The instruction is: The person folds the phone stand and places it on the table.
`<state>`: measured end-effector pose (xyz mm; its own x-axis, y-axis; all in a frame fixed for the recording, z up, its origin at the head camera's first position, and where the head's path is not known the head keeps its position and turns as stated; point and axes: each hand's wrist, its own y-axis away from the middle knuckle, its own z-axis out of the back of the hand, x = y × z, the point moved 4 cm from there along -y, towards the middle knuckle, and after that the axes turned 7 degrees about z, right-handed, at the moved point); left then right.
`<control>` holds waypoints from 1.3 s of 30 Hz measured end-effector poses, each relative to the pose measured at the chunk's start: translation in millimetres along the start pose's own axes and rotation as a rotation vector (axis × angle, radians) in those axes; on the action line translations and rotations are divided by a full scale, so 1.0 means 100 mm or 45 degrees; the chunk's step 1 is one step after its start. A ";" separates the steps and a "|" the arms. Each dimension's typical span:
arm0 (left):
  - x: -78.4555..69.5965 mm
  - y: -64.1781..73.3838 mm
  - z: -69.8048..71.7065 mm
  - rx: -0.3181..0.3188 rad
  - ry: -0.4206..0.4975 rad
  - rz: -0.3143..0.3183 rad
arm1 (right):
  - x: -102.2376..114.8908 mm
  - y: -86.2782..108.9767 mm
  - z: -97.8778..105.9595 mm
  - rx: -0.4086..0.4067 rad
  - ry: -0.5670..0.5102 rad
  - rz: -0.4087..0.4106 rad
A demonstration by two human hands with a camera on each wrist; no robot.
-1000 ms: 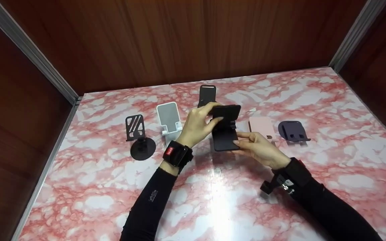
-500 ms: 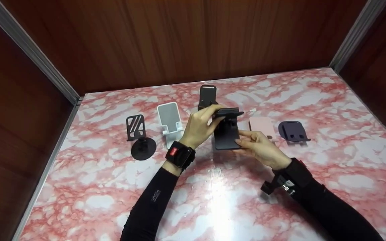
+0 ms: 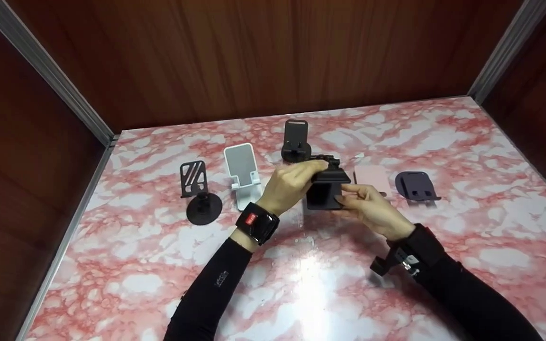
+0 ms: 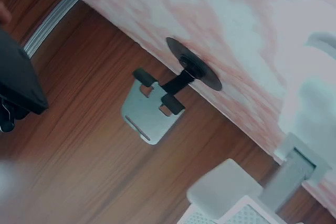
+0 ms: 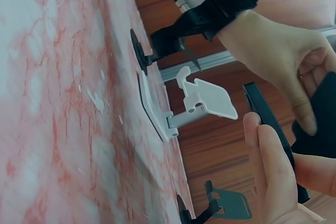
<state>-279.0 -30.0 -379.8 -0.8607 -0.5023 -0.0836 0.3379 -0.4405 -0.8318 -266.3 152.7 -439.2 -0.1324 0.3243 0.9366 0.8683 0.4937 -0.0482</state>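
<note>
Both hands hold a black folding phone stand [image 3: 323, 198] above the table. My left hand [image 3: 288, 187] grips its upper plate, fingers over the top edge. My right hand [image 3: 372, 210] pinches the side of its flat base, thumb on top and fingers underneath. In the right wrist view the base shows as a thin slab [image 5: 270, 121] between my right fingers [image 5: 278, 166], and the upper plate [image 5: 323, 119] is in my left hand [image 5: 273, 51]. Part of the stand [image 4: 21, 77] enters the left wrist view at its left edge, where my left hand is mostly out of frame.
A slotted black stand [image 3: 193, 179] and a white stand [image 3: 241, 166] are on the left. Behind my hands is another black stand [image 3: 296, 132]. To the right lie a pink stand [image 3: 371, 176] and a dark purple one [image 3: 416, 185]. Wooden walls [image 3: 273, 57] enclose the marbled table [image 3: 135, 265].
My left hand has tipped the upper plate forward and down over the base, bringing the back stand's lower part into view. My right hand stays nearly in place on the base.
</note>
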 end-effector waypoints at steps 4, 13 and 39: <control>0.01 0.04 -0.02 0.008 -0.031 -0.002 | 0.00 0.00 0.01 -0.018 -0.027 -0.020; 0.05 0.09 -0.05 0.034 -0.025 0.028 | 0.01 -0.03 0.02 0.022 -0.096 -0.127; 0.19 0.27 0.07 0.328 0.537 0.878 | 0.06 -0.02 0.02 0.080 -0.183 -0.128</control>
<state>-283.2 -56.8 -399.7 -0.4825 -0.4237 -0.7666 0.8716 -0.3189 -0.3723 -269.6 155.2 -434.4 -0.2880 0.3806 0.8788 0.8163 0.5774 0.0175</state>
